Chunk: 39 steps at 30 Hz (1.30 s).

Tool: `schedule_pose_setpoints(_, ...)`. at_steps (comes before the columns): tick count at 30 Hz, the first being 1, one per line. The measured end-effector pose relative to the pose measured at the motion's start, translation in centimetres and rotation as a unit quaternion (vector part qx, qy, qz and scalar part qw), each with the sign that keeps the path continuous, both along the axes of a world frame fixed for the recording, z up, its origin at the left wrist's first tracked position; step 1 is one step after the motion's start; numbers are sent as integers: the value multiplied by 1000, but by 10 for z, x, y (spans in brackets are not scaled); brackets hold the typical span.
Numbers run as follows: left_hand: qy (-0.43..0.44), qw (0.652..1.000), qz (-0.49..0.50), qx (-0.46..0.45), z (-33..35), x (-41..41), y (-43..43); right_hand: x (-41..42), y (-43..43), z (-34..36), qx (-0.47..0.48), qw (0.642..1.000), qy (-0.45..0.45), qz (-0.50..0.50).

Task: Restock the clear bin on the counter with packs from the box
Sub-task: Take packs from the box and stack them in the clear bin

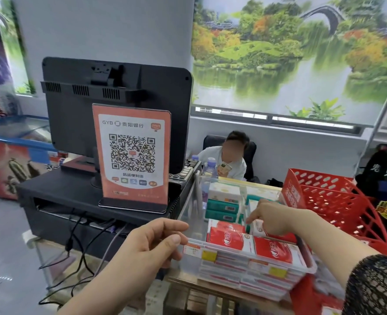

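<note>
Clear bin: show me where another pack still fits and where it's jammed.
Bare strip along the clear bin's left wall, beside the green packs. Far right corner beyond the right hand looks open. Near end crowded with red packs; left hand grips that rim.

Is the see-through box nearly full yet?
Nearly. Done: red-and-white packs fill the near end of the clear plastic bin to its rim, green packs stacked behind. In hand: the left hand holds the bin's corner; the right hand reaches onto a white-and-red pack in the middle. Left: the middle looks lower, so probably a few more fit.
</note>
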<state>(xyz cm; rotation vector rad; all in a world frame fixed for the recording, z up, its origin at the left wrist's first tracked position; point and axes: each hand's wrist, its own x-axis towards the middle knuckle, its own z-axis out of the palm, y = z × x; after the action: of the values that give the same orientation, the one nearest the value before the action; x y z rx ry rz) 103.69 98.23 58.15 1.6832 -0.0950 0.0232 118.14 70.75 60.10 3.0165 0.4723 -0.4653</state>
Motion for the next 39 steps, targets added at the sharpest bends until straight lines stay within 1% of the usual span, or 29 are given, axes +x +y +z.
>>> schedule_pose_setpoints(2, -5, 1000, 7, -11, 1, -1, 1, 5, 12, 1, 27, 999, -41, 10)
schedule_pose_setpoints(4, -6, 1000, 15, -22, 2, -1, 2, 11, 31, 1, 60, 996, -55, 29)
schedule_pose_setpoints(7, -8, 999, 27, -30, 3, -3, 4, 20, 67, -2, 82, 995, -13, 59)
schedule_pose_setpoints(9, -8, 999, 35, -26, 2, -5, 7, 30, 87, -11, 63, 996, 24, 57)
schedule_pose_setpoints(13, -8, 998, 49, -26, 0, -9, 12, 49, 108, -32, 43, 997, 68, -13)
schedule_pose_setpoints(16, -2, 998, 56, -37, 0, -10, 16, 58, 114, -43, 47, 989, 105, -93)
schedule_pose_setpoints(19, 14, 997, 61, -36, -3, -9, 19, 63, 111, -49, 16, 984, 142, -107)
schedule_pose_setpoints(23, 16, 998, 62, -25, -7, -7, 18, 62, 105, -55, 11, 984, 138, -108)
schedule_pose_setpoints(27, 17, 998, 50, -26, -10, -5, 14, 63, 101, -61, 30, 983, 136, -117)
schedule_pose_setpoints(33, 22, 998, 44, -30, -11, -5, 12, 61, 102, -59, 27, 984, 131, -118)
schedule_pose_setpoints(39, 27, 998, 48, -14, -16, -7, 15, 59, 102, -58, 34, 984, 130, -121)
